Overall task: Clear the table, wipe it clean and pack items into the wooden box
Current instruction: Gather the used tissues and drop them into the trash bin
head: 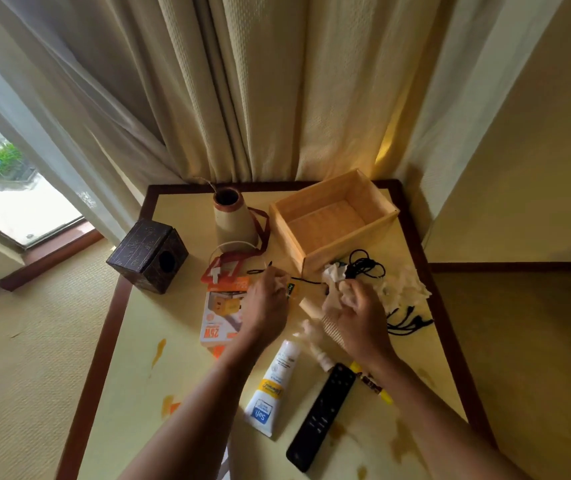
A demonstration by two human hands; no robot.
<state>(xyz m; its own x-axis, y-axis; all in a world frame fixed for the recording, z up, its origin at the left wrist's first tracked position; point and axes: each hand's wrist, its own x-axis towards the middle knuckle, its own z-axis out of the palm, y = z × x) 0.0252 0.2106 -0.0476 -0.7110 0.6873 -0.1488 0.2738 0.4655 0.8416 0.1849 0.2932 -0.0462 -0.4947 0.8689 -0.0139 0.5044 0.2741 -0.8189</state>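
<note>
Plainly, the wooden box (349, 242) is where the keepers end up; it stands on the table (131, 375), open-topped, with nothing visible inside. The step in hand, as I judge it, is gathering the paper rubbish first. Just in front of the box's near corner the right hand (356, 317) grips a crumpled tissue (344, 289), fingers curled round the wad; in front of the box and to its left the left hand (266, 303) pinches a small white scrap (278, 282) between thumb and fingertips. To do this well, bunch both pieces into one wad, then take up the loose tissue heap (405, 289) lying in front of the box to its right; that heap seems to lie partly over the black cable (367, 265) coiled just in front of the box's front wall, so lift the paper straight up lest the cable drag along. Rubbish probably should not go into the box; keep it apart. Farther in front of the box lie the white tube (273, 382), the black remote (322, 414) and a yellow marker (370, 382), close together; the orange charger carton (223, 313) lies in front and to the left; left of the box stands the vase (233, 220), and farther left a dark cube-shaped holder (149, 254). Orange-brown stains (159, 348) mark the table well in front of the box; everything must come off before wiping.
</note>
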